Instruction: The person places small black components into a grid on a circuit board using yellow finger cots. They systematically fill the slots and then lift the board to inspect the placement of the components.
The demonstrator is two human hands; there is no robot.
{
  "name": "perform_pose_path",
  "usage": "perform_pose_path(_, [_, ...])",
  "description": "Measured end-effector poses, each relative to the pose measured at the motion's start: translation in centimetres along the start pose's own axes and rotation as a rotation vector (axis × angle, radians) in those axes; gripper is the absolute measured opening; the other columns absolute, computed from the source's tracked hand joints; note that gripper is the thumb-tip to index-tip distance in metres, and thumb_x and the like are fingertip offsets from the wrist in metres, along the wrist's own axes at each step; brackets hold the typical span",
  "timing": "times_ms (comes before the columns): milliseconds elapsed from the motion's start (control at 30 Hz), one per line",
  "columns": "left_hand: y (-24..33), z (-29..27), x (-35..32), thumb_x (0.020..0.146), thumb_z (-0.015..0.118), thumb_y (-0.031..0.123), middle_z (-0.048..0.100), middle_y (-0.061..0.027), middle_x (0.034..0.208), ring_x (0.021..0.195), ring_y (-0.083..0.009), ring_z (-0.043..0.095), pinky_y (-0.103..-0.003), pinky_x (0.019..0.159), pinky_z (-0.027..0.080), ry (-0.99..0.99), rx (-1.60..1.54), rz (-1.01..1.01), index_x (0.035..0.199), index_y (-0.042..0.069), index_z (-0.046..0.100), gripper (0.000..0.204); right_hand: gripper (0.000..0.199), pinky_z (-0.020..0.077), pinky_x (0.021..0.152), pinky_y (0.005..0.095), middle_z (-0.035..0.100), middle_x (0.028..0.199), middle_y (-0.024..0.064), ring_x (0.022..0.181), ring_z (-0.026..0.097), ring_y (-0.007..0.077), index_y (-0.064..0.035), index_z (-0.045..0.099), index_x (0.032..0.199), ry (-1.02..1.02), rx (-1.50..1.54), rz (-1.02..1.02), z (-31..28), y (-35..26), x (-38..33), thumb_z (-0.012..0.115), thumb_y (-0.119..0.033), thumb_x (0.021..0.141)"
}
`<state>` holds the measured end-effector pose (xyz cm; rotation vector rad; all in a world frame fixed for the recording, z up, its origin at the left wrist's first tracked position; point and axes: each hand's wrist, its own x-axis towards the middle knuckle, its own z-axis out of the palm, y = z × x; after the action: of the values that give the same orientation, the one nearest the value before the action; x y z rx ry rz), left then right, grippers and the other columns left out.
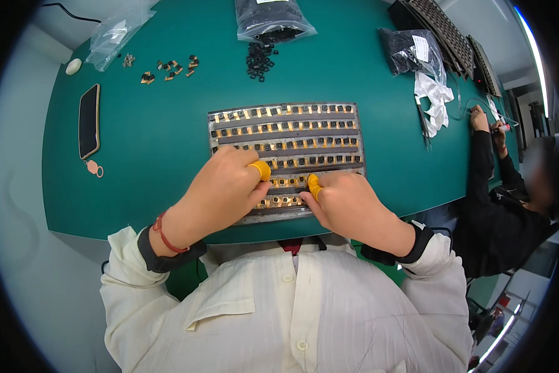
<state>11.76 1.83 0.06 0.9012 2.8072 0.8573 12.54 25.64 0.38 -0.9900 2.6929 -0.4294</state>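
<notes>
A flat metal tray (361,140) lies in front of me, holding several rows of small black square parts on gold-coloured strips. My left hand (220,185) rests over the tray's lower left, fingers curled, a yellow finger cot on the index finger. Over the lower right is my right hand (352,200), also curled and with a yellow cot on its index finger. Both sets of fingertips are drawn together at the lower rows. Anything pinched between them is hidden or too small to make out.
Loose black parts (260,61) spill from a clear bag (273,22) at the back. Gold-and-black pieces (169,66) lie at the far left, near a phone (89,121). Tweezers (423,123), white tissue (437,99) and another bag (410,50) are right. A co-worker (500,199) sits there.
</notes>
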Motion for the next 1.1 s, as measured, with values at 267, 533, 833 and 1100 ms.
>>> perform_pose_path(267, [-0.2, 1.9, -1.3, 0.079, 0.077, 0.015, 0.061, -0.0095, 0.082, 0.079, -0.0268, 0.058, -0.038, 0.076, 0.047, 0.090, 0.173, 0.119, 0.079, 0.001, 0.070, 0.016, 0.030, 0.0532, 0.058, 0.0442, 0.063, 0.063, 0.0186, 0.060, 0.065, 0.0356, 0.0006, 0.067, 0.065, -0.075, 0.015, -0.038, -1.4, -0.3, 0.7, 0.065, -0.019, 0.088])
perform_pose_path(533, [1.6, 2.0, -2.5, 0.084, 0.073, 0.027, 0.059, -0.0097, 0.065, 0.060, -0.0281, 0.058, -0.039, 0.069, 0.046, -0.047, 0.230, 0.072, 0.063, 0.001, 0.065, 0.034, 0.022, 0.0562, 0.069, 0.0407, 0.069, 0.079, 0.0240, 0.072, 0.070, 0.0368, 0.0051, 0.073, 0.090, 0.088, 0.254, 0.018, -6.7, 4.0, 9.0, 0.072, -0.016, 0.082])
perform_pose_path(833, [-0.7, -3.0, 2.0, 0.086, 0.072, 0.026, 0.065, -0.0206, 0.076, 0.067, -0.0386, 0.063, -0.042, 0.065, 0.052, -0.183, -0.064, -0.079, 0.074, -0.008, 0.067, 0.037, 0.032, 0.0557, 0.072, 0.0352, 0.073, 0.080, 0.0180, 0.075, 0.071, 0.0267, 0.0052, 0.073, 0.089, 0.123, 0.229, 0.183, -3.4, 6.5, 19.1, 0.083, -0.022, 0.074])
perform_pose_path(1100, [-8.9, -3.6, 7.4, 0.080, 0.079, 0.022, 0.071, -0.0182, 0.080, 0.074, -0.0267, 0.069, -0.035, 0.067, 0.054, 0.194, 0.020, -0.313, 0.092, -0.007, 0.072, 0.031, 0.020, 0.0565, 0.075, 0.0431, 0.070, 0.087, 0.0243, 0.085, 0.069, 0.0387, 0.0038, 0.072, 0.086, 0.123, 0.156, 0.065, -3.4, 5.8, 17.3, 0.077, -0.013, 0.076])
